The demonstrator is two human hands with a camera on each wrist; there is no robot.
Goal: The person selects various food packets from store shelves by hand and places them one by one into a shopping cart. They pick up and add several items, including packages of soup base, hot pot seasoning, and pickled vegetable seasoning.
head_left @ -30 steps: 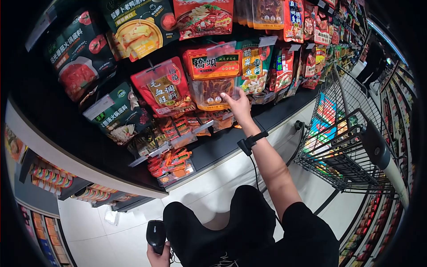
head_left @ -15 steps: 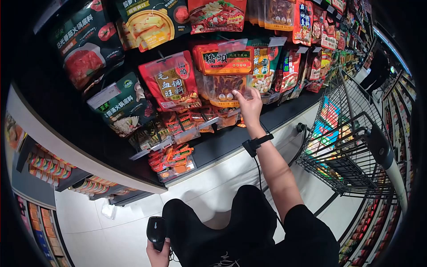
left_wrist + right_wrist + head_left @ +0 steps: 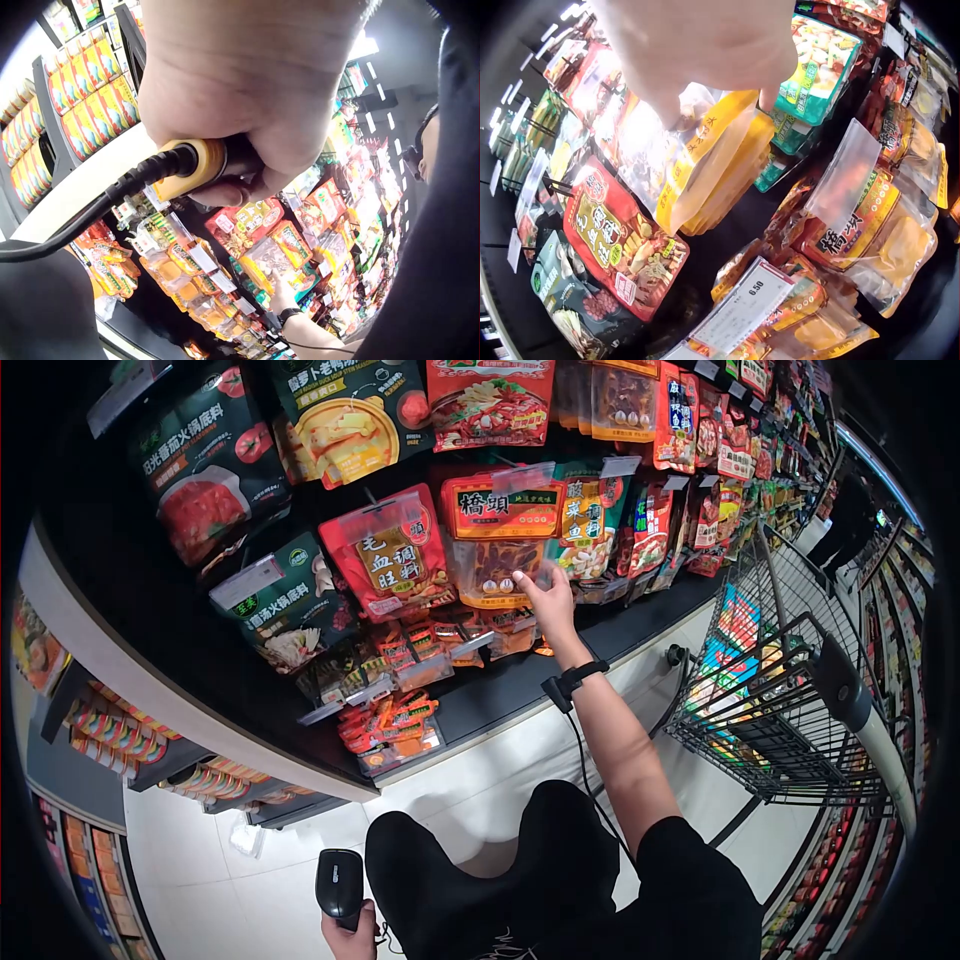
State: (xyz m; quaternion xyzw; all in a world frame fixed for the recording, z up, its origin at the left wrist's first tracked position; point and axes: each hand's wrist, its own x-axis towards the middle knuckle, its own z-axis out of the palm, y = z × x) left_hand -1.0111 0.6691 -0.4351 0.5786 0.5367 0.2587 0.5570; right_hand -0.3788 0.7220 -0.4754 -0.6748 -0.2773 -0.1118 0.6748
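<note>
Right hand (image 3: 552,603): fingers pinch lower right edge of clear plastic packet with red-orange header (image 3: 492,560), hanging in black shelf unit (image 3: 480,715) between red plastic pouch (image 3: 388,560) and green-and-white plastic pouch (image 3: 588,525). Left hand (image 3: 350,940): fingers wrapped round black plastic handheld scanner (image 3: 340,883), near leg.
</note>
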